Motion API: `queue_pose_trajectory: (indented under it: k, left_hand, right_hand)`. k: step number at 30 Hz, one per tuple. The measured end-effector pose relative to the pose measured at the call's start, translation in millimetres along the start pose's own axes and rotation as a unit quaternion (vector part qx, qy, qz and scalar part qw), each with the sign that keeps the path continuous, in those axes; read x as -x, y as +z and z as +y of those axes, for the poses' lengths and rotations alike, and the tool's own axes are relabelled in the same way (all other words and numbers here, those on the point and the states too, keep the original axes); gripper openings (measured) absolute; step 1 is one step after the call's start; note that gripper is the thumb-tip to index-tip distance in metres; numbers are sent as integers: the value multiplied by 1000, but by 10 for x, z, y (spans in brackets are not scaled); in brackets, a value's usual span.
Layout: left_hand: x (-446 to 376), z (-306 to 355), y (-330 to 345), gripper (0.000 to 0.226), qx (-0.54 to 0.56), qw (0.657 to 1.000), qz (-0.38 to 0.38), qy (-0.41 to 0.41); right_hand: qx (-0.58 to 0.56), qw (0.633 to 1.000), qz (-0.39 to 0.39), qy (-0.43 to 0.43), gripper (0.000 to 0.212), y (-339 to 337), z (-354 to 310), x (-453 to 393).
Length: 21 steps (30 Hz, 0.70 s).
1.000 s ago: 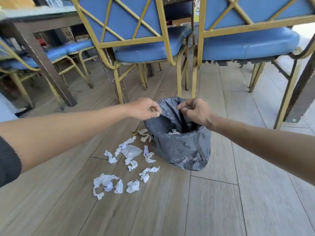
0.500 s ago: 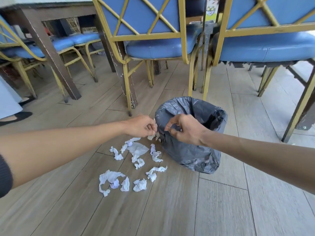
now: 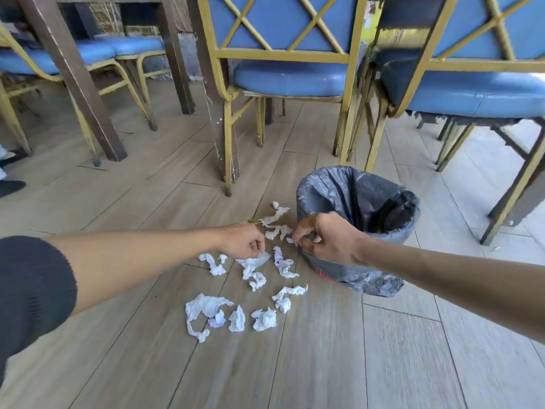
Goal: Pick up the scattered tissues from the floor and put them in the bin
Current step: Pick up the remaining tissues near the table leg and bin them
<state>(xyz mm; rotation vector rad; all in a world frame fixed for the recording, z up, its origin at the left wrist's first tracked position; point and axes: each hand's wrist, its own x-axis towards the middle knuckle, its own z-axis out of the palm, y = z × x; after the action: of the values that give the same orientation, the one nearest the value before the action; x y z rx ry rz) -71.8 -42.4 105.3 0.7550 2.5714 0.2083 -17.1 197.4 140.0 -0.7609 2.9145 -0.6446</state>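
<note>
Several crumpled white tissues (image 3: pixel 262 318) lie scattered on the wooden floor, left of a bin lined with a black bag (image 3: pixel 370 278). My left hand (image 3: pixel 243 242) reaches down among the upper tissues, its curled fingers pinching the top of one tissue (image 3: pixel 255 262). Against the bin's near left wall, my right hand (image 3: pixel 323 240) has its fingers curled, with a small tissue scrap (image 3: pixel 290 240) at its fingertips. More tissues (image 3: pixel 275 216) lie just beyond both hands. The bin's inside looks dark; what it holds is hidden.
Blue padded chairs with gold metal frames (image 3: pixel 283 78) stand close behind the bin and tissues. Dark wooden table legs (image 3: pixel 79 84) rise at the left. A person's dark shoe (image 3: pixel 10 187) shows at the far left edge. Open floor lies in front of the tissues.
Both hands left the bin bag's rim and dropped lower and left to the tissues beside the bin. The view tilted down toward the floor.
</note>
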Motion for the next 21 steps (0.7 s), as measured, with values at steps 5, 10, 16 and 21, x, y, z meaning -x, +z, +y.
queue_pose_trajectory:
  k: [5, 10, 16, 21]
  left_hand:
    - [-287, -250, 340, 23, 18, 999, -40, 22]
    - [-532, -271, 458, 21, 31, 998, -24, 44]
    - [-449, -240, 697, 16, -6, 996, -70, 58]
    - [-107, -602, 949, 13, -34, 998, -56, 21]
  right_hand:
    - [28, 997, -64, 45, 23, 359, 3, -111]
    - [69, 981, -148, 103, 29, 475, 8, -159]
    - [113, 960, -230, 118, 43, 709, 68, -85]
    - [128, 949, -276, 86, 47, 1014, 116, -169]
